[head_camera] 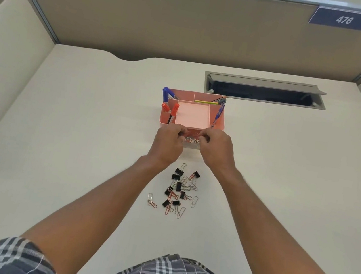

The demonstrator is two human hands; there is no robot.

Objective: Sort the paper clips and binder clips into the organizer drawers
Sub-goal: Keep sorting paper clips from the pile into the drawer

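1. Left hand (169,141) and right hand (216,147), fingers curled, at open drawer (191,143) of pink organizer (221,121), likely dropping paper clips; whether pinching anything, cannot tell.
2. Some paper clips in drawer (191,140); mixed pile of clips (179,190) near on desk (84,123), unsorted.
3. Sign (344,19) reads "476".

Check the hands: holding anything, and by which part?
Both the left hand and right hand have fingers curled at the clear drawer front; the exact contact is hidden, so cannot tell.
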